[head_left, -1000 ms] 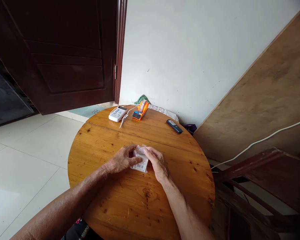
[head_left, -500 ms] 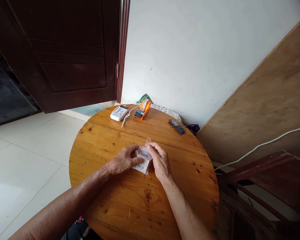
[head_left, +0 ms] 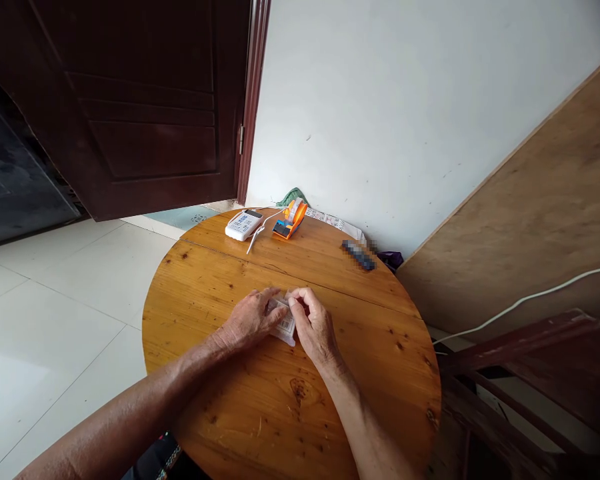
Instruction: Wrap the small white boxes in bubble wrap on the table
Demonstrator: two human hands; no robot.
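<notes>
A small flat package (head_left: 285,327) in clear plastic wrap, with a pale printed box or card inside, lies on the round wooden table (head_left: 220,393). From the left, my left hand (head_left: 253,317) grips it, thumb across the top and fingers over the far edge. The thumb and forefinger of my right hand (head_left: 315,327) are pinched together at the wrap's upper right edge. What exactly the right fingertips hold is partly hidden by the hand.
Toward the back stand an orange tape dispenser (head_left: 296,212) and a white device with a dark screen (head_left: 243,225), beside a white cable (head_left: 257,236). A dark, pixelated object (head_left: 359,255) lies at the right. Behind are a white wall (head_left: 360,100) and brown door (head_left: 155,147).
My right hand has folded the clear strip that stuck up at the package's far edge downward. My left hand has flattened over the wrap. The view has shifted slightly.
</notes>
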